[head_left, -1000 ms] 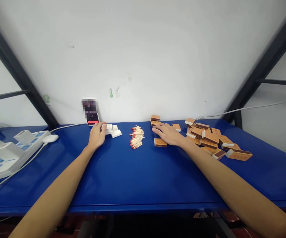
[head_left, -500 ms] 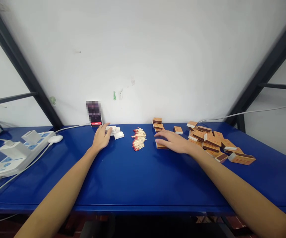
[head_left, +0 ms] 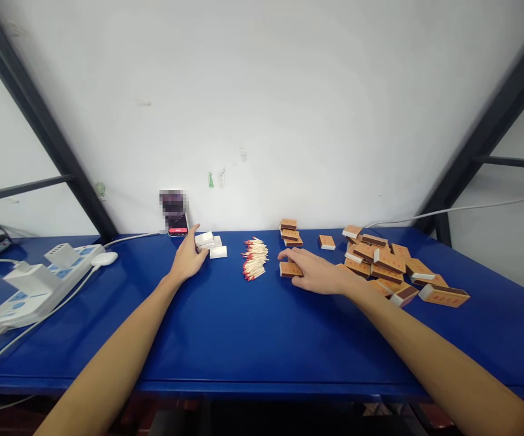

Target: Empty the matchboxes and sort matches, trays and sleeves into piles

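Observation:
My left hand (head_left: 188,259) rests beside a small heap of white matchbox trays (head_left: 205,240). Its thumb and forefinger are spread, and the thumb reaches the near side of the heap. To the right of the trays lies a pile of loose matches (head_left: 255,260) with red heads. Further right, my right hand (head_left: 318,271) has its thumb in front of an orange-brown matchbox (head_left: 289,270) and its fingers over the back, closed on it. Behind that box stands a short stack of matchboxes (head_left: 289,234). A single matchbox (head_left: 326,242) lies to the stack's right.
A large jumbled pile of matchboxes (head_left: 386,261) covers the right part of the blue table (head_left: 262,339). At the left lie a white power strip (head_left: 25,306) and cables. A phone (head_left: 177,221) leans on the wall at the back.
My right hand has come down onto the matchbox, its thumb now at the box's near side, and the box sits slightly further left. My left thumb and forefinger have spread wider by the trays.

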A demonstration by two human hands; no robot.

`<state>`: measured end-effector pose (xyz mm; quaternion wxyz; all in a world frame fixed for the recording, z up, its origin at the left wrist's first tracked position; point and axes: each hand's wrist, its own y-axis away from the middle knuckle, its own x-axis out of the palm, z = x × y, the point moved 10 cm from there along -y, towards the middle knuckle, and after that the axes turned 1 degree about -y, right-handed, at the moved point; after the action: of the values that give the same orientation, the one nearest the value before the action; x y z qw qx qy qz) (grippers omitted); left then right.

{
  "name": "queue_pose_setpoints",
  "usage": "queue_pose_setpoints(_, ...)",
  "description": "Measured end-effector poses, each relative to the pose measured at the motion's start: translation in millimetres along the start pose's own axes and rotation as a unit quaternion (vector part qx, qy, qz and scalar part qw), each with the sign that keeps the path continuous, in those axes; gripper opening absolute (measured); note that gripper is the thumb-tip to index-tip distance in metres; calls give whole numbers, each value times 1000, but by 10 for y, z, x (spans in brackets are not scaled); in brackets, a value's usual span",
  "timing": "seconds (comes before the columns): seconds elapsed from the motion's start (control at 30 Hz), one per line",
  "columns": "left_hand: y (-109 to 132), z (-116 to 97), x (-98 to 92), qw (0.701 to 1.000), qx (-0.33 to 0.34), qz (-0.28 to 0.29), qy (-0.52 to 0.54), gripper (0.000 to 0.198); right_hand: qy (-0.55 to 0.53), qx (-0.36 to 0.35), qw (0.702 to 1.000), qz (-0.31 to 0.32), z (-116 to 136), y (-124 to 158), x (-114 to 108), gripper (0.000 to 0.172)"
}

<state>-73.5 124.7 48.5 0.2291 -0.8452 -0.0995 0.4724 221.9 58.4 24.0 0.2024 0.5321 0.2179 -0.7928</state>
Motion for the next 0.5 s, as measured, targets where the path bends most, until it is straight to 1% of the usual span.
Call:
queue_pose_setpoints(0.13, -2, -19, 6, 1000, 15, -8, -2, 71, -11, -31, 999, -33, 107, -2, -11, 53)
queue_pose_setpoints(0.2, -3, -40, -41, 1000, 17, -23, -9, 68, -18, -45, 997, -55, 163, 0, -46, 52)
queue_pose_setpoints(0.27, 8, -76, -158, 998, 10, -61, -20, 61, -25, -58, 994, -85, 225, 3, -99, 49)
queue_pose_setpoints(0.33, 50, -169, -317, 993, 11, -114, -29, 51, -31, -74, 990, -119, 301, 12, -153, 46)
queue_pose_setpoints(0.4, 120, -368, -419, 988, 47, -142, -26, 39, -32, -90, 984, -149, 382, 24, -186, 44)
queue_pose_setpoints(0.43, 162, -513, -418, 988, 81, -134, -16, 33, -31, -93, 982, -160, 415, 28, -186, 45)
queue_pose_setpoints(0.5, 282, -877, -315, 981, 179, -77, 10, 28, -27, -86, 981, -169, 451, 26, -157, 47)
